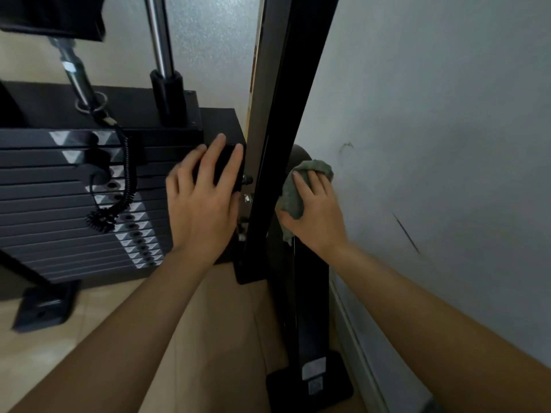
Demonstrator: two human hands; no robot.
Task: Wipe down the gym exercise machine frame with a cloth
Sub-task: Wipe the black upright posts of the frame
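Note:
The machine's black upright frame post runs from the top centre down to a foot plate on the floor. My right hand holds a crumpled grey-green cloth against the post's right side, close to the wall. My left hand lies with straight fingers on the black corner of the weight stack housing, just left of the post. Part of the cloth is hidden under my right palm.
A black weight stack with a coiled selector-pin cord fills the left. Chrome guide rods rise above it. A grey wall stands tight on the right. Beige floor tiles lie below, with a black foot at left.

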